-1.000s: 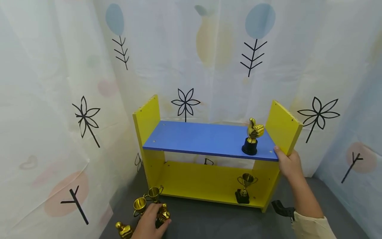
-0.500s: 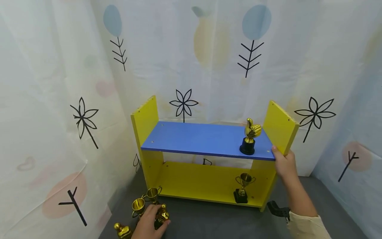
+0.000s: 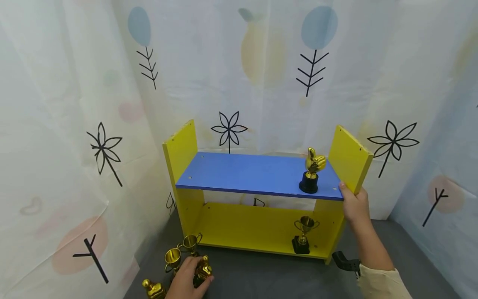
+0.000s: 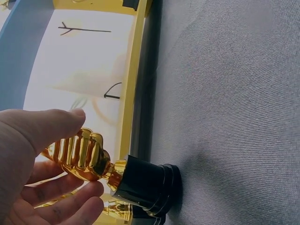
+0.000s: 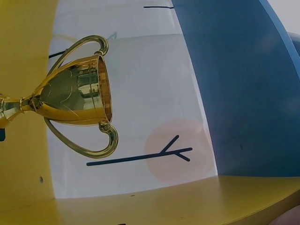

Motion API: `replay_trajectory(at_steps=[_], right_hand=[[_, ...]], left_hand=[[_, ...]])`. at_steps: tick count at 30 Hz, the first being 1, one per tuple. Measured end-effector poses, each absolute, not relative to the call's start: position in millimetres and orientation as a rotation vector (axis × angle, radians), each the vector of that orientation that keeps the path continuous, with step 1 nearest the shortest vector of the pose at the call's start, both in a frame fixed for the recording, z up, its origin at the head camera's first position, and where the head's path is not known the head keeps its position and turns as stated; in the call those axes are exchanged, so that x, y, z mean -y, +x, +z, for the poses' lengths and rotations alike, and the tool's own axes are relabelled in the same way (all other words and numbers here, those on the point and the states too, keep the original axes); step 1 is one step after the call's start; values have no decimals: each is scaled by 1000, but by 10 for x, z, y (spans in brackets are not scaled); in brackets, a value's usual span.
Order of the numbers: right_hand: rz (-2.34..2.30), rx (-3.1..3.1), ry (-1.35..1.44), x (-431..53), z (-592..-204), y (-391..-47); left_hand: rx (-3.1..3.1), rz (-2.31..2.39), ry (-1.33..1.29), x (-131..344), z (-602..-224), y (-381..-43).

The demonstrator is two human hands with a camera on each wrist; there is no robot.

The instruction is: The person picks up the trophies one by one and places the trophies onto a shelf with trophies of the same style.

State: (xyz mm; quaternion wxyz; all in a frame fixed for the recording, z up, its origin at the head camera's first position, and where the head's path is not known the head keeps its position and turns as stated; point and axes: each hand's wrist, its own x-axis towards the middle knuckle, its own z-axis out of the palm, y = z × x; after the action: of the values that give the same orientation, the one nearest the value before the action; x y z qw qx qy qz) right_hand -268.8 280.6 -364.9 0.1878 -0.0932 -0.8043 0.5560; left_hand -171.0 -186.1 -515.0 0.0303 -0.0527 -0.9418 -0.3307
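Note:
In the head view my left hand (image 3: 186, 280) is at the lower left, thumb and fingers curled round a gold thumbs-up trophy (image 3: 203, 269). The left wrist view shows that trophy's black base (image 4: 145, 185) standing on the grey cloth, with the hand (image 4: 42, 159) about its gold top. My right hand (image 3: 356, 207) grips the right side of a yellow and blue shelf (image 3: 246, 172), its thumb at the blue board's front corner. On that board stands another thumbs-up trophy (image 3: 313, 170). Below it, a gold cup trophy (image 3: 304, 234) stands on the yellow bottom board.
Two gold cup trophies (image 3: 173, 258) stand just beyond my left hand. Another gold figure (image 3: 153, 288) sits to its left at the frame's bottom edge. A black strap-like piece (image 3: 345, 261) is near my right wrist. Patterned white cloth (image 3: 209, 62) hangs behind and at both sides.
The whole scene drifts slightly left in the head view. Both hands keep their places on the trophy and the shelf.

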Motion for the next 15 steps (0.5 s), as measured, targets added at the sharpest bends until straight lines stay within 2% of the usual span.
replay_trajectory(at_steps=[15], right_hand=[[1546,2258,-264,-2808,-3657,-2680]], left_hand=[[2847,-1046,-250,1839,-5175,-1664]])
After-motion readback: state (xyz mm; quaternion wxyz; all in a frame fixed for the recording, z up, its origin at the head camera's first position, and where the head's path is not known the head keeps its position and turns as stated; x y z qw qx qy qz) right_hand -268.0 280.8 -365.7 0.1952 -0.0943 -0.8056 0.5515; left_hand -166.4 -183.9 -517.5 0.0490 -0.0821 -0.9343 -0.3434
